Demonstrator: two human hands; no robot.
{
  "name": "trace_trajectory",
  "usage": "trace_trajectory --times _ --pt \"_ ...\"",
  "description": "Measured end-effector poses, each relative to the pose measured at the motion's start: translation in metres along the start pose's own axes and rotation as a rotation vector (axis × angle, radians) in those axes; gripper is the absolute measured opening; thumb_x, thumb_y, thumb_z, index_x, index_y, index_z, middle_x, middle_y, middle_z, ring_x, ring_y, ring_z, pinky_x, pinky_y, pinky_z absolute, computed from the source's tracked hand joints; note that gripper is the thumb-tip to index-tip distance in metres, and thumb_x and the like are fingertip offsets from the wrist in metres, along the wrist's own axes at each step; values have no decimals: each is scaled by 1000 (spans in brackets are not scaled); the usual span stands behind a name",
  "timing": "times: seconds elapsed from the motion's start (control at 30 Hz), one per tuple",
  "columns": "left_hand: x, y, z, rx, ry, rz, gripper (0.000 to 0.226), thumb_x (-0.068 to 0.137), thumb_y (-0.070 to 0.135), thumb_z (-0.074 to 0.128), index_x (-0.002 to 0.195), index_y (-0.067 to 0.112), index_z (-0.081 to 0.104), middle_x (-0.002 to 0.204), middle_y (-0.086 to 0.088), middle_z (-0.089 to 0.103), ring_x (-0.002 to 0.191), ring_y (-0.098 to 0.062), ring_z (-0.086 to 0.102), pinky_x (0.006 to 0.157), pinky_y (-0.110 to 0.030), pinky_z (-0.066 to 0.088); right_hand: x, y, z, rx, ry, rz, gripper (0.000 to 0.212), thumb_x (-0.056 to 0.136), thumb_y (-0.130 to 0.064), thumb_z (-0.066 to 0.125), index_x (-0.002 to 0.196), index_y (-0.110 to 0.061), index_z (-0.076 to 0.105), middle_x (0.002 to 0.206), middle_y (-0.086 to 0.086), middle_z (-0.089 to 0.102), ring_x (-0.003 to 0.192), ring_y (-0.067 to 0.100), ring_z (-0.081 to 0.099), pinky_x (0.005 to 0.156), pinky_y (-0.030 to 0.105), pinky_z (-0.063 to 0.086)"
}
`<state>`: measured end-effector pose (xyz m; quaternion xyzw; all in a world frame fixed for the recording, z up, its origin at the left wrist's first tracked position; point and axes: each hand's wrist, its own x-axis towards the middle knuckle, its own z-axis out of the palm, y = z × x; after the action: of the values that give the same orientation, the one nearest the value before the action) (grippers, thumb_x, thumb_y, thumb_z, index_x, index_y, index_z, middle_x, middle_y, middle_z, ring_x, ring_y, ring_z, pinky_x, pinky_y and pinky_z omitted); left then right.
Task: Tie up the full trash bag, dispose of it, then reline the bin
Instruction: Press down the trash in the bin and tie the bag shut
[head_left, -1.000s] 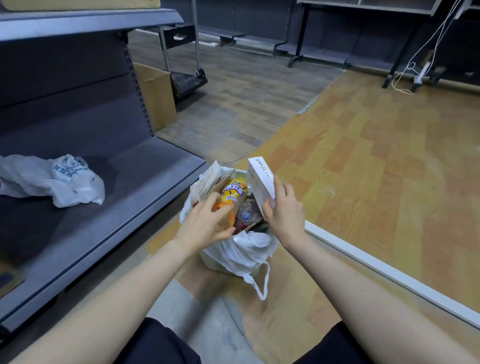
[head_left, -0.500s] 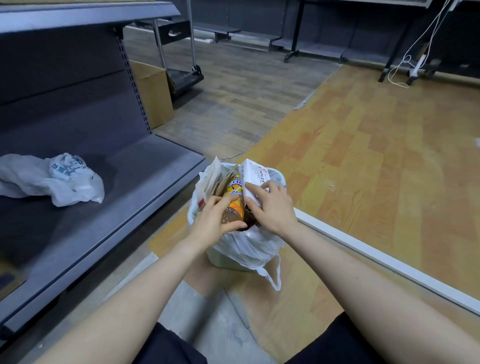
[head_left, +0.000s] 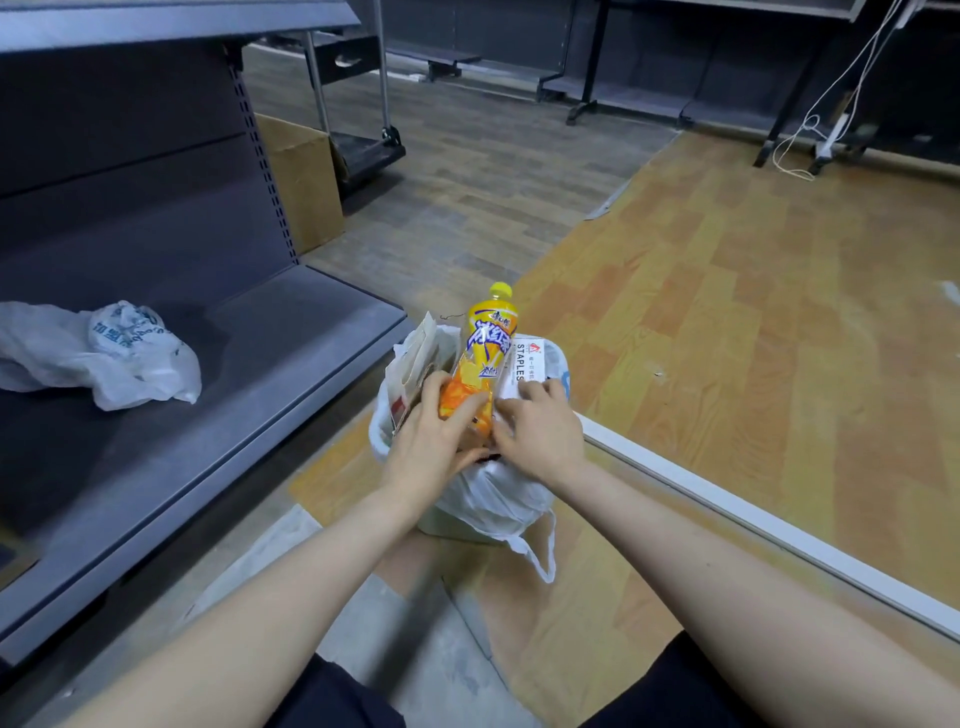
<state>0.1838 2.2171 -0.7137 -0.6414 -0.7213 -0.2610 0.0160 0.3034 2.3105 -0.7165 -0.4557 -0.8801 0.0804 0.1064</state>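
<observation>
Floor (head_left: 727, 322): wood-pattern sheet, amber planks beyond and right of the hands, grey planks farther off, bare grey concrete on the near side. Shelving unit (head_left: 218, 374): dark grey metal, flat matte deck with a perforated upright, well left of the hands. White strip (head_left: 753, 525): long straight rail on the floor, running just right of the right wrist. Cardboard box (head_left: 304, 182): brown, rectangular, on the floor far beyond the left hand. Spare bag (head_left: 111, 358): thin crinkled translucent-white plastic with blue print, lying slack on the shelf deck, well left of the grip. Trash bag (head_left: 493, 499): glossy white film, bulging directly under both hands, its mouth open and overfilled, one loop handle hanging loose on the near side; it lines a pale bin (head_left: 382, 447) whose rim shows just left of the left hand. Staples box (head_left: 527, 364): white card, rectangular, printed lettering, standing in the bag mouth just beyond the right hand. Bottle (head_left: 485, 353): slim clear plastic, orange-yellow label, yellow cap, upright, rising between the two hands. Paper wrapper (head_left: 415, 358): pale, creased, beyond the left hand. Left hand (head_left: 434, 441): fingers curled around the bottle's lower body, holding it. Right hand (head_left: 540, 426): fingers bent, pressed against the bottle's base and the box's lower edge; whether it actually grasps either cannot be told.
</observation>
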Motion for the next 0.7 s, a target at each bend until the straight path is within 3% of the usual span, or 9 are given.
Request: trace_trajectory --times 0.1,0.23,0.3,0.4,0.57,0.7 --pt "3 -4 9 31 -161 -87 56 87 39 61 135 18 43 137 -17 30 108 -35 54 88 -43 49 3 12 0 34 -30 -41 32 92 -26 45 113 -18 68 126 4 57 117 26 39 92 31 37" --pt "2 -18 14 81 -287 -157 43 94 49 40 124 18 42 129 -13 41 100 -34 59 76 -40 50 1 24 1 182 -18 -7 28 88 -23 55 111 -18 69 134 5 52 125 24 36 99 31 35" --pt "6 -23 17 86 -245 -236 46 94 50 40 125 16 34 113 -12 58 94 -33 62 68 -38 47 1 24 1 245 -16 43 31 86 -28 61 115 -20 67 142 11 40 133 25 28 105 29 27" --pt "17 -24 21 92 -238 -297 64 93 50 44 146 24 18 107 -10 66 98 -32 62 68 -37 47 4 24 1 238 -52 105 43 82 -40 65 122 -26 61 149 12 27 135 28 30 106 36 34" --pt "21 -26 25 -15 -295 -374 69 87 45 58 146 23 28 119 -10 64 112 -32 55 83 -39 48 9 24 4 126 -85 71 45 80 -45 66 120 -26 64 145 12 33 129 30 39 106 35 35" --pt "16 -25 27 44 -402 -306 73 92 44 50 150 15 16 115 -15 64 108 -34 57 82 -40 47 7 22 3 21 -100 30 38 81 -41 65 114 -22 68 133 14 40 117 32 46 98 34 38"
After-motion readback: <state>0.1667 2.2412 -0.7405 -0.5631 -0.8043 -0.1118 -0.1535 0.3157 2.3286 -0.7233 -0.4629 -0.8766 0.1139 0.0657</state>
